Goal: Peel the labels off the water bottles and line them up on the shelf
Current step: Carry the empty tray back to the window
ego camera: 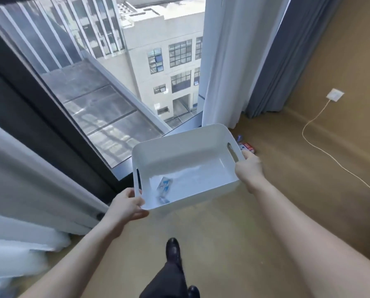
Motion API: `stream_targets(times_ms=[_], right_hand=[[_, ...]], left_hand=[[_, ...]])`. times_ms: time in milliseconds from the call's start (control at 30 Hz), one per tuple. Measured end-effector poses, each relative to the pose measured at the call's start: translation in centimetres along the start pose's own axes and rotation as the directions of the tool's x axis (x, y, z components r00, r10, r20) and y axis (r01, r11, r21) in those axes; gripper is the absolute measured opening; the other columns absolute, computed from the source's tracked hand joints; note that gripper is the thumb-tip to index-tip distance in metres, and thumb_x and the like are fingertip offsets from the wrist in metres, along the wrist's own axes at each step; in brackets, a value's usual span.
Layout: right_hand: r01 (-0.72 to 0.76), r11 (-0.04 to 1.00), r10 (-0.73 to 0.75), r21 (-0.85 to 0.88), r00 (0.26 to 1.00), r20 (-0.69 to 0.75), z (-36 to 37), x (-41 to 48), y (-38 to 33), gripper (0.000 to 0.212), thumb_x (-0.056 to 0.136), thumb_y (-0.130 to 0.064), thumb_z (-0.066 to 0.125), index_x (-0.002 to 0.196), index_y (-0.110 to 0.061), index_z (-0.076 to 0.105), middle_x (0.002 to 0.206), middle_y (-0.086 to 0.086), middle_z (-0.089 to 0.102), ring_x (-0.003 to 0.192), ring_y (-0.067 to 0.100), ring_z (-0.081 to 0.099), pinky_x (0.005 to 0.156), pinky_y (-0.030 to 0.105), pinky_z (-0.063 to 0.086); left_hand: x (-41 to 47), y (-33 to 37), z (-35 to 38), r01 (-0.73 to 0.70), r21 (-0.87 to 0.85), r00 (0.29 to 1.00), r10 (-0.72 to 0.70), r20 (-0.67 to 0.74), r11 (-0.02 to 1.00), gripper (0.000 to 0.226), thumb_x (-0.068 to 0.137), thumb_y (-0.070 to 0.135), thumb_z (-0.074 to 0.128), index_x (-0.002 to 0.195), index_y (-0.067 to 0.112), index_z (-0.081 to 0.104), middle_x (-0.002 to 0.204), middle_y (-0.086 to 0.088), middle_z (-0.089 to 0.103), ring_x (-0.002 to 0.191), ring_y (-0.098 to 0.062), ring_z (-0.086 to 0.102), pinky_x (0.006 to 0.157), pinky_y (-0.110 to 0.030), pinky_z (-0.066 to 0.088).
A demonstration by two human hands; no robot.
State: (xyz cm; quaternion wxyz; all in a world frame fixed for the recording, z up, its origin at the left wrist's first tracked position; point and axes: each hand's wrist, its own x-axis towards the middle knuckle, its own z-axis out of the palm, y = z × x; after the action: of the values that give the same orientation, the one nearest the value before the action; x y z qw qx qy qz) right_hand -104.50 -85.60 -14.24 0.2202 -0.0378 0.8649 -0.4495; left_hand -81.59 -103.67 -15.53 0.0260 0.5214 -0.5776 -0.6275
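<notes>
Two hands closed | left hand (127,208), right hand (249,168) | gripping white bin (179,155) rims

The basket (186,151) hides part of the small packages (247,147) on the floor; its blurred wrapper (164,187) is unreadable.

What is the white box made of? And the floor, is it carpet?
The white box looks like smooth, glossy plastic: its thin moulded walls have cut-out handles and the bottom shines. The floor looks like a flat, matte tan covering. It could be short carpet or vinyl; I can't tell which from here.
</notes>
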Motion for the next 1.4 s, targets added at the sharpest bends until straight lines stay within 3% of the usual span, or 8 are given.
stream_targets(times_ms=[133,433,600,733,833,967,1100,1400], right_hand=[[-0.103,0.995,0.103,-0.001,0.994,0.023,-0.4,7.6,-0.3,0.061,0.080,0.002,0.029,0.130,-0.026,0.052,0.094,0.001,0.055,0.061,0.018,0.045,0.050,0.023,0.035],[-0.225,0.971,0.225,-0.081,0.974,-0.004,0.9,33.7,-4.3,0.050,0.083,-0.004,0.031,0.122,-0.021,0.055,0.109,0.007,0.062,0.088,0.029,0.055,0.069,0.033,0.045],[-0.300,0.954,0.301,-0.030,0.953,0.035,3.2,45.1,-4.0,0.045,0.081,0.003,0.033,0.111,-0.021,0.057,0.097,0.003,0.063,0.085,0.025,0.058,0.075,0.035,0.048],[-0.430,0.902,0.432,-0.044,0.898,0.086,5.3,53.0,-1.3,0.047,0.080,0.004,0.032,0.110,-0.017,0.061,0.099,0.007,0.064,0.077,0.026,0.057,0.076,0.039,0.050],[-0.508,0.857,0.514,-0.080,0.853,0.091,6.4,57.8,1.5,0.049,0.081,0.005,0.034,0.118,-0.016,0.059,0.105,0.009,0.062,0.085,0.029,0.056,0.094,0.051,0.050],[-0.535,0.838,0.545,-0.108,0.832,0.105,9.1,63.6,5.6,0.047,0.083,0.005,0.037,0.118,-0.018,0.058,0.121,0.014,0.061,0.097,0.035,0.060,0.098,0.059,0.045],[-0.510,0.845,0.532,-0.161,0.831,0.161,13.6,70.4,10.3,0.042,0.083,0.006,0.038,0.110,-0.019,0.059,0.122,0.012,0.061,0.096,0.031,0.055,0.097,0.055,0.047],[-0.573,0.758,0.651,-0.312,0.700,0.293,24.3,82.9,23.9,0.071,0.082,0.008,0.043,0.145,-0.024,0.033,0.155,0.006,0.025,0.137,0.036,0.030,0.106,0.045,0.039]], left_hand=[[7.0,2.6,4.2,0.020,-0.011,0.999,-0.020,0.037,1.000,0.029,0.083,-0.009,0.049,0.108,0.004,0.055,0.108,-0.014,0.062,0.082,-0.028,0.069,0.076,-0.042,0.059],[28.4,10.9,16.5,0.135,-0.128,0.984,-0.119,0.129,0.983,0.023,0.086,0.000,0.058,0.100,0.017,0.055,0.105,-0.006,0.065,0.090,-0.028,0.069,0.073,-0.037,0.059],[38.1,12.8,21.0,0.209,-0.145,0.976,-0.196,0.096,0.967,0.022,0.088,0.004,0.058,0.104,0.019,0.053,0.103,-0.005,0.064,0.091,-0.025,0.068,0.069,-0.031,0.057],[45.0,11.3,25.1,0.282,-0.150,0.959,-0.274,0.074,0.948,0.027,0.088,0.003,0.057,0.110,0.017,0.052,0.105,-0.006,0.066,0.093,-0.026,0.067,0.076,-0.040,0.058],[49.4,9.4,28.5,0.349,-0.125,0.937,-0.345,0.054,0.929,0.028,0.086,0.006,0.057,0.111,0.019,0.054,0.111,-0.005,0.066,0.094,-0.025,0.067,0.084,-0.045,0.057],[54.9,6.8,32.5,0.395,-0.138,0.916,-0.400,-0.007,0.908,0.031,0.087,0.006,0.053,0.116,0.014,0.054,0.111,-0.006,0.065,0.088,-0.021,0.067,0.064,-0.031,0.056],[60.5,2.7,35.6,0.446,-0.124,0.880,-0.460,-0.122,0.886,0.033,0.083,0.006,0.049,0.114,0.018,0.053,0.103,-0.003,0.065,0.083,-0.027,0.066,0.074,-0.041,0.055],[74.8,-8.4,41.3,0.514,-0.284,0.781,-0.578,-0.234,0.809,0.054,0.079,0.000,0.042,0.126,0.025,0.051,0.103,0.004,0.064,0.096,-0.033,0.066,0.086,-0.054,0.053]])
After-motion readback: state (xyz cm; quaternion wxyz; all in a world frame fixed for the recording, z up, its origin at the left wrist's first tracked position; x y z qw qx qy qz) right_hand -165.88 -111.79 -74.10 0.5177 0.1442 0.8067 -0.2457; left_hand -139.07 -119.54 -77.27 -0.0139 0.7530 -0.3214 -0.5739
